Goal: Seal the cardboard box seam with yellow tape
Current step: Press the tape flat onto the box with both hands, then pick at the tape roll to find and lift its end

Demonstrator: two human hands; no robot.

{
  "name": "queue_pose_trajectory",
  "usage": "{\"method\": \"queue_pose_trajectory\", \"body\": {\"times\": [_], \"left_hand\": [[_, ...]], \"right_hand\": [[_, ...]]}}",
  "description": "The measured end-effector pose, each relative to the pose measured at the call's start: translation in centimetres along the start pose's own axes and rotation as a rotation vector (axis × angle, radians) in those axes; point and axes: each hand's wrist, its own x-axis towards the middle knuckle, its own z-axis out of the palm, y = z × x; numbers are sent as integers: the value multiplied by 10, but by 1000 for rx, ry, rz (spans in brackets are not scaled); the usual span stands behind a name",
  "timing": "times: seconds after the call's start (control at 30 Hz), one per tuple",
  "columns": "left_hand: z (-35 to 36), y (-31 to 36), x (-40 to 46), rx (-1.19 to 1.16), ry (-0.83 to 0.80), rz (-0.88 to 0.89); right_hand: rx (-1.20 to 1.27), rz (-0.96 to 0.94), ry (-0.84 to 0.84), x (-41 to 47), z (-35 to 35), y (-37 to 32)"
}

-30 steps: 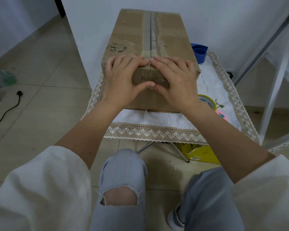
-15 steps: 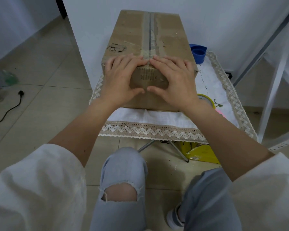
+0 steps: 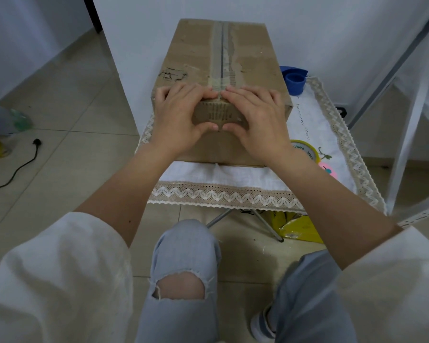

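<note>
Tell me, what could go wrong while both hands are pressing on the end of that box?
1. The cardboard box sits near the left edge of the small cloth-covered table; a hard push from the left hand and right hand might slide or tip it.
2. The top seam looks torn and ragged, so tape may stick poorly.
3. The yellow tape roll lies partly hidden behind the right wrist, so an arm could knock it.

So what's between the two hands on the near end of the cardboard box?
In the head view, only a bare patch of the brown cardboard box shows between the left hand and right hand.
</note>
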Motion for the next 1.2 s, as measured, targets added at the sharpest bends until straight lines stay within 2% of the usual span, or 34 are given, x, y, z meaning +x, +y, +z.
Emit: {"method": "queue_pose_trajectory", "body": {"times": [0.3,0.43,0.5,0.57,0.63,0.73,0.83,0.97,1.1,1.2], "left_hand": [[-12,6,4,-23,-26,-3],[-20,19,14,-37,-46,-59],[-20,31,15,-32,-34,-66],[-17,48,14,-32,53,-34],[-11,70,12,-83,132,38],[2,106,9,-174,147,150],[25,137,0,-306,28,192],[68,156,-7,-397,-246,131],[113,158,-4,-396,-430,29],[142,158,-2,-368,-499,12]], "right_hand": [[59,36,-69,4,-16,-3],[45,58,161,-19,-30,4],[42,116,260,-36,-40,13],[41,200,283,-51,-51,24],[41,289,251,-65,-61,36],[86,440,140,-86,-73,56],[147,583,24,-103,-80,75],[165,713,-85,-115,-76,100],[206,819,-85,-120,-62,121],[262,895,-60,-124,-49,133]]}}
